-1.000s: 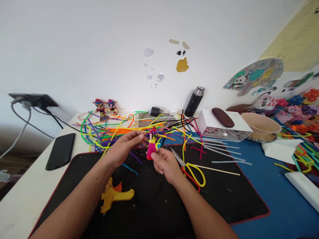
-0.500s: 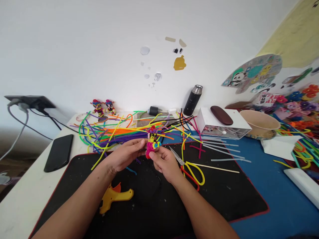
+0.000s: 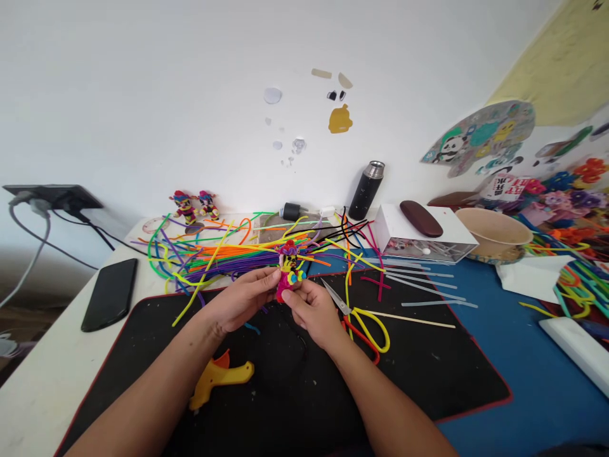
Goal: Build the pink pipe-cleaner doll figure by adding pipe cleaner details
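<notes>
Between both hands, above the black mat [image 3: 333,393], is a small pipe-cleaner doll [image 3: 289,270] in magenta, yellow and black with blue bits at one side. My left hand [image 3: 245,295] is closed on its left side, thumb near the head. My right hand [image 3: 314,311] pinches its lower body between thumb and fingers. Scissors [image 3: 354,311] with yellow and red handles lie just right of my right hand. A yellow glue gun [image 3: 221,377] rests on the mat beyond my left forearm. Two similar dolls [image 3: 185,208] stand by the wall.
Loose coloured pipe cleaners [image 3: 214,263] spread behind the hands. Clear glue sticks [image 3: 423,282] and a wooden stick [image 3: 413,319] lie to the right. A black flask [image 3: 366,190], a white box [image 3: 428,235] and a bowl [image 3: 495,228] stand at the back; a phone [image 3: 110,295] lies left.
The doll has turned slightly, with its face and blue bits showing more towards me. Both hands keep their hold, and the whole view has shifted a little.
</notes>
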`<state>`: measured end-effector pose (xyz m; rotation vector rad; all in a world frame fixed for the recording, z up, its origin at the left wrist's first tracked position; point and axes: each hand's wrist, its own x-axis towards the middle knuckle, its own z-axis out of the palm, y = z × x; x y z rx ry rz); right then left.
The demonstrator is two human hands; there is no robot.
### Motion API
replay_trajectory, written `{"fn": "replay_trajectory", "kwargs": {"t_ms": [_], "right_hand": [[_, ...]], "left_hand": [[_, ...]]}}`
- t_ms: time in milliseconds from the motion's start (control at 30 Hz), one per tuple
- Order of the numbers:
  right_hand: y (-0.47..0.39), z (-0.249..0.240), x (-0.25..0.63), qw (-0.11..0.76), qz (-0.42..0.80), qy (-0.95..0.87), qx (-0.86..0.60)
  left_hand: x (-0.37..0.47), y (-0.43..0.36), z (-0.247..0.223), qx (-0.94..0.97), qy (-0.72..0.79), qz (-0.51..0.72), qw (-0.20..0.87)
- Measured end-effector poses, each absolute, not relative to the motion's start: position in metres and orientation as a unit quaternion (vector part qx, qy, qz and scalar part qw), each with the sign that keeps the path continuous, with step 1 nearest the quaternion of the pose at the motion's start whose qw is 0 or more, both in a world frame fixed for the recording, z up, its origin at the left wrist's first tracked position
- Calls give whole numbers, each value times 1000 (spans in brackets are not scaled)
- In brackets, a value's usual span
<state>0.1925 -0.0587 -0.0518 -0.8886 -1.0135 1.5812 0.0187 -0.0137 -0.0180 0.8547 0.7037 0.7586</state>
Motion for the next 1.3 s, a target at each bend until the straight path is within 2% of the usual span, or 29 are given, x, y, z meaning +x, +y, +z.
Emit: {"fn": "replay_trajectory", "kwargs": {"t_ms": [1300], "right_hand": [[-61, -52, 193, 505, 591, -465, -424]], "left_hand": [[26, -16, -22, 358, 291, 351, 815]]}}
